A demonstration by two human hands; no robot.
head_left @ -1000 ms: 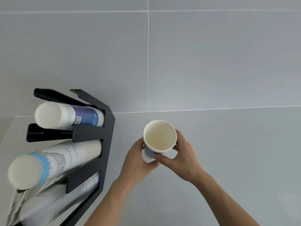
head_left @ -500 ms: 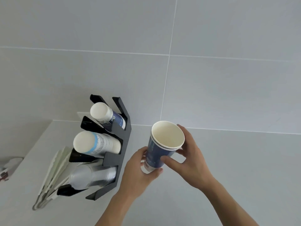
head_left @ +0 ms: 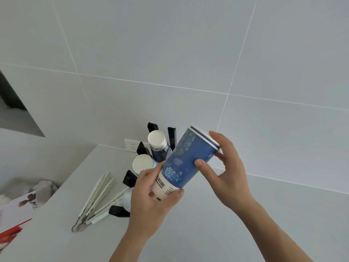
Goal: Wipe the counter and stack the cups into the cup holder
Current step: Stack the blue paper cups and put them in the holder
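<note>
Two nested blue-and-white paper cups [head_left: 186, 163] are held in the air, tilted with their mouths up and to the right. My left hand [head_left: 151, 195] grips their white base. My right hand [head_left: 224, 167] holds them at the rim and side. Behind them on the grey counter [head_left: 226, 224] lies the black cup holder [head_left: 130, 178], partly hidden by the cups and my left hand. It holds a stack of blue cups [head_left: 157, 146] at the back and a stack of white cups [head_left: 142, 164] in front of it.
A bundle of long white wrapped sticks [head_left: 96, 201] lies left of the holder. A wall socket [head_left: 131, 145] sits behind it. Beyond the counter's left edge are a red-and-white package [head_left: 17, 218] and blurred items. The tiled wall rises behind.
The cups have been tipped from mouth-up toward me to lying slanted, mouths away to the right. The view has pulled back and swung left, so the holder looks smaller and farther.
</note>
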